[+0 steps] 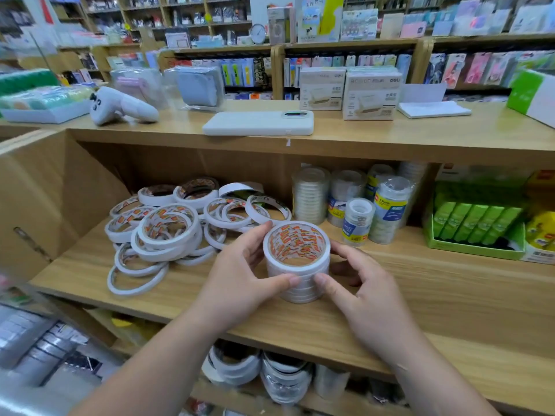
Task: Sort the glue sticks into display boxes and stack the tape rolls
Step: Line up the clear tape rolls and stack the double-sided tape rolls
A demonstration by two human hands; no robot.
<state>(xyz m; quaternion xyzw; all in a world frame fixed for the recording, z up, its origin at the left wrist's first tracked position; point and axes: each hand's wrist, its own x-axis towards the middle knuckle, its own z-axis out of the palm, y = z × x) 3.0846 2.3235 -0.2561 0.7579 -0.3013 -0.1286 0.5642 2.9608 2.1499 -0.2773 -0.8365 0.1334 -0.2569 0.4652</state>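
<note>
A stack of several white tape rolls [297,265] with red-orange printed cores stands on the wooden shelf [420,283]. My left hand [246,268] grips the stack from its left side, thumb at the front and fingers behind. From the right, my right hand [357,280] holds it the same way with curled fingers. A loose heap of the same white tape rolls [168,232] lies to the left. Green glue sticks [474,220] sit in a green display box [468,250] at the right.
Shrink-wrapped clear tape rolls [357,217] stand behind the stack, right of centre. An open cardboard box flap [39,205] walls off the shelf's left end. On the counter above lie a white phone-like slab [258,123], white boxes and a plush toy. More tape sits on the shelf below.
</note>
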